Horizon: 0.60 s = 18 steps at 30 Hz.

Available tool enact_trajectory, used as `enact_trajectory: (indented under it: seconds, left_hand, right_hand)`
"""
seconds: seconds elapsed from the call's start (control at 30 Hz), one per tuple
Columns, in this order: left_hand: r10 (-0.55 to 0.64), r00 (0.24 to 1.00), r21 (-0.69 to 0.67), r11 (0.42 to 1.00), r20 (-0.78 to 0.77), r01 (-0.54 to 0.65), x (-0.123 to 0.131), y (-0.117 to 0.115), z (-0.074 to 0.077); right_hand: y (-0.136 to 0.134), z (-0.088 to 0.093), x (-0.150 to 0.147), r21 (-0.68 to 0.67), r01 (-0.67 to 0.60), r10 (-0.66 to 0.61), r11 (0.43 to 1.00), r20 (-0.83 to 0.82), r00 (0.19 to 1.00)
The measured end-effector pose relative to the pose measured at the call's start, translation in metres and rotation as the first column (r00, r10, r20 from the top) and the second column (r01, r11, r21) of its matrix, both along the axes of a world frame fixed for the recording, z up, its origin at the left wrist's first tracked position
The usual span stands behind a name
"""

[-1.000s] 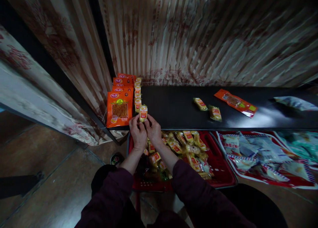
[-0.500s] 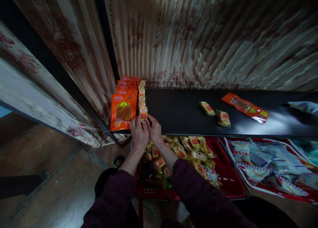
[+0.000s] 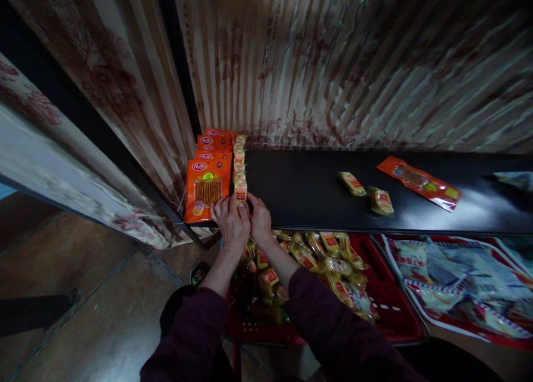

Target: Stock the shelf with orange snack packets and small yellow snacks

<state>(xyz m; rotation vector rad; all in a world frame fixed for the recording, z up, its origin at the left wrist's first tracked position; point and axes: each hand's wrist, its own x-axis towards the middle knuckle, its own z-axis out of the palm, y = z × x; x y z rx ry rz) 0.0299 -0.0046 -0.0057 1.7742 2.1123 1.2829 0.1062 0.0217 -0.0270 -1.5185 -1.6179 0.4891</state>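
Both my left hand [image 3: 234,221] and my right hand [image 3: 260,216] are at the front edge of the black shelf [image 3: 300,187], closed around the lower end of a small yellow snack pack [image 3: 240,190]. That pack is the front one in a row of small yellow packs [image 3: 239,159] running back along the shelf. Just left of the row stand orange snack bags [image 3: 208,189], one behind another, and the fingers of my left hand reach the front bag's lower right corner. My fingertips are partly hidden.
Two loose yellow packs [image 3: 352,184] and an orange packet [image 3: 420,183] lie on the shelf to the right. Below stand a red basket [image 3: 406,315] of yellow packs and another basket with white bags [image 3: 478,276]. A dark post [image 3: 177,49] rises at the left.
The fingers of my left hand have spread a little left toward the front orange bag. My right hand stays by the front yellow pack. The view has shifted slightly.
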Motion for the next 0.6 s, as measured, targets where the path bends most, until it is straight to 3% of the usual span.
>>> enact_trajectory:
  seconds: [0.4,0.6]
  left_hand:
    - [0.016,0.994,-0.011,1.0,-0.105,-0.017,0.001,0.0,0.001]
    - [0.03,0.987,0.007,1.0,-0.16,-0.029,0.001,0.001,-0.001]
  right_hand:
    - [0.001,0.001,0.004,-0.017,-0.022,0.021,1.0,-0.028,0.999]
    - [0.003,0.0,0.011,0.061,0.005,0.0,0.998,-0.083,0.997]
